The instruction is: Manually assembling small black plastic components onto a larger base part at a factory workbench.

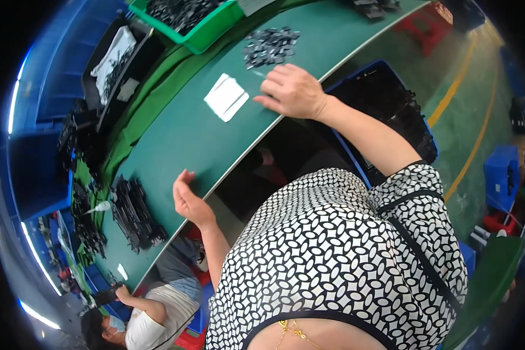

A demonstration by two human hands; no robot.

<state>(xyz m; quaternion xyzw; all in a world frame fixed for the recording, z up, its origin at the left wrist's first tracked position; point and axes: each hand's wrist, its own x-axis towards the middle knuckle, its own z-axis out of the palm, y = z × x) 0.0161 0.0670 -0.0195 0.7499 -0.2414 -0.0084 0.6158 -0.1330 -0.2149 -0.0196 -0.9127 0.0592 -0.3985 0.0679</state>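
My right hand (293,92) is over the near edge of the green table (184,143), its thumb apart from loosely curled fingers and nothing visible between them. Just beyond its fingers lies a pile of small flat dark pieces (271,46). White rectangular sheets or cards (226,97) with thin dark lines across them lie left of that hand. My left hand (191,201) hovers at the table edge farther left, fingers extended and holding nothing. A stack of long black plastic parts (135,213) rests on the tabletop to its left.
A green bin (195,38) full of black parts stands at the far side. Below the table, a blue crate (385,73) holds dark parts on my right. A co-worker (160,309) sits at the lower left. A small white bottle (102,206) lies near the black parts.
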